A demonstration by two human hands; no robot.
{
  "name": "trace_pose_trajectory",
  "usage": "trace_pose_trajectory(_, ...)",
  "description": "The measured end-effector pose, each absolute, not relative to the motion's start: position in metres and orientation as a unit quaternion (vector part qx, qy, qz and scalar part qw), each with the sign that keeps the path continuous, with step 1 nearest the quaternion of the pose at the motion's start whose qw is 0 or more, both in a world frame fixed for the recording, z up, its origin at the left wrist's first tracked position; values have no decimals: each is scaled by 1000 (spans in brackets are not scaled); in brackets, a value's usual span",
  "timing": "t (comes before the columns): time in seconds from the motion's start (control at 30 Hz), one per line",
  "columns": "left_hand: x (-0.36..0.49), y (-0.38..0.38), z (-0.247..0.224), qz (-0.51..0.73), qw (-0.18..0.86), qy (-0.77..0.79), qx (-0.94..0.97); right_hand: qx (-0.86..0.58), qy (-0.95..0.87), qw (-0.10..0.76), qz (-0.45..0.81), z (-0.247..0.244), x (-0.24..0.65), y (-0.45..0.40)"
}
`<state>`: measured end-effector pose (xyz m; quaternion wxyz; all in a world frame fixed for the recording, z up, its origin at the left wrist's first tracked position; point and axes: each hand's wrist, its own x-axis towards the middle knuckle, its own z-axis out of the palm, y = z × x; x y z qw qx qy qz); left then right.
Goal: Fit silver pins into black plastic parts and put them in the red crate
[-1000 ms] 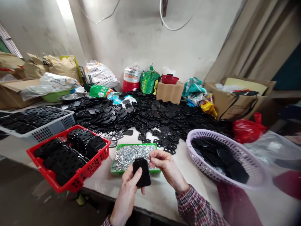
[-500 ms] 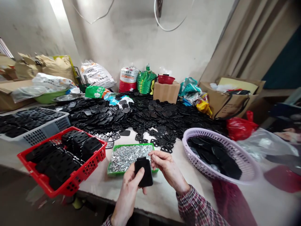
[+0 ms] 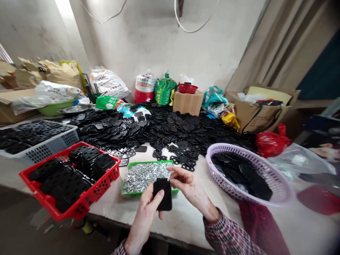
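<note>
Loose pins and a pinched plate: likely points of failure

The green tray (image 3: 130, 194), filled with metal pins (image 3: 143, 175), served as the landmark. The black plate (image 3: 165, 201) was held at the tray's near right corner, overlapping it in view. The left hand (image 3: 145, 211) gripped the plate, thumb flat across its face. The right hand (image 3: 189, 182) stood at the plate's tabbed upper edge, thumb and forefinger narrowly parted; whether a pin lay between them could not be told. A thumb-only hold on the smooth face might have let the plate twist under a sideways push. Any pin pinched loosely could have dropped into the tray or beside it. A wrist dipping leftward might have knocked the tray's rim, scattering pins towards the plate pile (image 3: 172, 131) behind it.
</note>
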<state>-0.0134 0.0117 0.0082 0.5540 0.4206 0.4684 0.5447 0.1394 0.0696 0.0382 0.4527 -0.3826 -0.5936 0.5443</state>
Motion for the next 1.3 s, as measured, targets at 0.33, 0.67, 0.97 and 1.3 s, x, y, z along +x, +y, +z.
trace_pose_trajectory(0.33,-19,12,4,520,567,482,420,-412,-788,393,235,54,142,54)
trace_pose_trajectory(0.67,-19,2,-7,588,739,251,211,-387,-784,471,120,30,122,40)
trace_pose_trajectory(0.97,-43,3,-15,656,679,286,163,-460,-805,361,106,21,121,71)
trace_pose_trajectory(1.3,-50,6,-7,667,563,413,259,-521,-822,180,144,-12,95,99)
